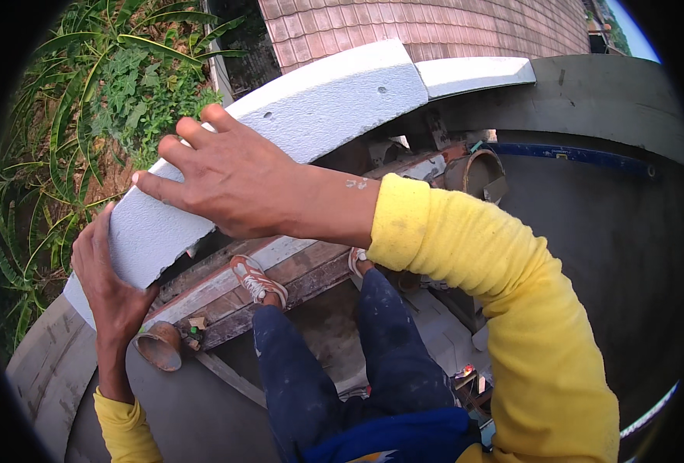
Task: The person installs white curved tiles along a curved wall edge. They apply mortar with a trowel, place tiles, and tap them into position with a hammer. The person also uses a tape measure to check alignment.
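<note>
A long white panel (334,100) with a grainy, foam-like face and a ragged lower edge runs diagonally across the upper left. My right hand (230,177) lies across it, palm against the face, fingers bent over the far upper edge. At the panel's left end, my left hand (114,270) grips it, fingers up its side and thumb near the broken bottom corner. A second white piece (477,76) sits at its right end, on the curved grey wall. Two small holes mark the panel's face; its back is hidden.
My shoes rest on wooden planks (303,270) beneath the panel. A round container (159,346) hangs or stands by the planks at left, another (474,174) at right. A blue spirit level (573,154) lies along the grey wall (589,96). Plants (126,92) and a tiled roof (450,29) lie beyond.
</note>
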Demonstrator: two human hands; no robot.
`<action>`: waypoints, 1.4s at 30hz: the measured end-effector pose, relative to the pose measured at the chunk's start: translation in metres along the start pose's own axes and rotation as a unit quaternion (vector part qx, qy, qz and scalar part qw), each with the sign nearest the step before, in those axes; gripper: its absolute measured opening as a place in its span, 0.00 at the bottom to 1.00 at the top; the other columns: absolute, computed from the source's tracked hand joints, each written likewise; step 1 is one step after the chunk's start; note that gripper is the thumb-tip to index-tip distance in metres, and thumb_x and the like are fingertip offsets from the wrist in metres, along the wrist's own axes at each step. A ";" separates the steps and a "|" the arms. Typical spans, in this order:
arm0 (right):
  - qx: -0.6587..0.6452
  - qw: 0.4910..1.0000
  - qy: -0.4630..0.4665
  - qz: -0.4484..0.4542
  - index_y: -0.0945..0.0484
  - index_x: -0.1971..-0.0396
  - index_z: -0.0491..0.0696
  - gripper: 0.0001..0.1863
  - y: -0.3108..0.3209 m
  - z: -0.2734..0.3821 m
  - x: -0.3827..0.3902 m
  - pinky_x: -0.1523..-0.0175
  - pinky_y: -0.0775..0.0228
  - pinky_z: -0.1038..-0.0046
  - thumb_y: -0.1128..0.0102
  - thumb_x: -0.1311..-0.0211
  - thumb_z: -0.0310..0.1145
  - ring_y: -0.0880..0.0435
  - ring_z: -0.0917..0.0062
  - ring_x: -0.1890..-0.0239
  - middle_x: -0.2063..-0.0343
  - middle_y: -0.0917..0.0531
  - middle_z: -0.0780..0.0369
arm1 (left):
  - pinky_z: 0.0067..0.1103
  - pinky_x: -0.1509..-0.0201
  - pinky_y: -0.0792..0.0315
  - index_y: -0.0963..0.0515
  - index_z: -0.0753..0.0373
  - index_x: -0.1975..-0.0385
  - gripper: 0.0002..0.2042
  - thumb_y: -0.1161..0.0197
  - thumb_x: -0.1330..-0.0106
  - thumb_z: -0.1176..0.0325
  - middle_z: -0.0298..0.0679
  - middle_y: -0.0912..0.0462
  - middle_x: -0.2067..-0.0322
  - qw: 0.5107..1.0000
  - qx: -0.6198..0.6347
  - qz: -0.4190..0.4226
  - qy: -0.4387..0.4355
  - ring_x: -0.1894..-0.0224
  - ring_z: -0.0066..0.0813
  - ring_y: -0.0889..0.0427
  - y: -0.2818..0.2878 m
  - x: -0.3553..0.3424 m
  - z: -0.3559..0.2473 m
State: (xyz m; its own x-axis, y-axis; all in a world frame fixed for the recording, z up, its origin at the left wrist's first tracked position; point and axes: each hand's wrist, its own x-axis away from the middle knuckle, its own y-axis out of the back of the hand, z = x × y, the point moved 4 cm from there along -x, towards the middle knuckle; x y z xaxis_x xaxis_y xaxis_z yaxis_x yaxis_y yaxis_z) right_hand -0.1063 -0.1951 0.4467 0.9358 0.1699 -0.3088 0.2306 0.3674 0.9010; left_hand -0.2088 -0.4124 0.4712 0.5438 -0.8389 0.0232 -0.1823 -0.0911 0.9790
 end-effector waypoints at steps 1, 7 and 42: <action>0.011 1.000 -0.002 0.000 0.23 0.31 0.55 0.34 -0.008 -0.011 -0.003 0.36 0.35 0.56 0.31 0.40 0.32 0.21 0.62 0.43 0.51 0.19 0.57 | 0.45 0.26 0.39 0.35 0.56 0.24 0.53 0.18 0.59 0.71 0.48 0.25 0.39 1.000 -0.007 -0.010 -0.004 0.35 0.53 0.27 -0.008 -0.011 0.006; 0.062 0.997 -0.035 0.037 0.25 0.29 0.62 0.38 -0.063 -0.094 0.022 0.37 0.33 0.54 0.29 0.43 0.30 0.20 0.61 0.43 0.50 0.19 0.57 | 0.43 0.27 0.38 0.35 0.55 0.24 0.52 0.18 0.58 0.71 0.47 0.24 0.40 0.999 -0.002 -0.034 -0.035 0.34 0.50 0.26 -0.105 -0.076 0.010; 0.086 0.991 -0.082 0.063 0.25 0.29 0.66 0.42 -0.133 -0.187 0.144 0.37 0.31 0.57 0.24 0.47 0.33 0.19 0.64 0.44 0.49 0.19 0.59 | 0.45 0.32 0.36 0.37 0.55 0.24 0.58 0.11 0.63 0.67 0.48 0.25 0.43 0.995 0.071 0.028 -0.066 0.37 0.53 0.26 -0.256 -0.126 -0.062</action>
State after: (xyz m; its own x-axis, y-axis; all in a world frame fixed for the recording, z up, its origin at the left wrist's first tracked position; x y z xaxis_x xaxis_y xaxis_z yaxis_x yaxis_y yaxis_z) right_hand -0.0518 -0.0488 0.2254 0.9875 0.0478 -0.1504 0.1389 0.1887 0.9722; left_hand -0.1798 -0.2505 0.2300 0.4185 -0.9073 0.0413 -0.3284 -0.1088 0.9382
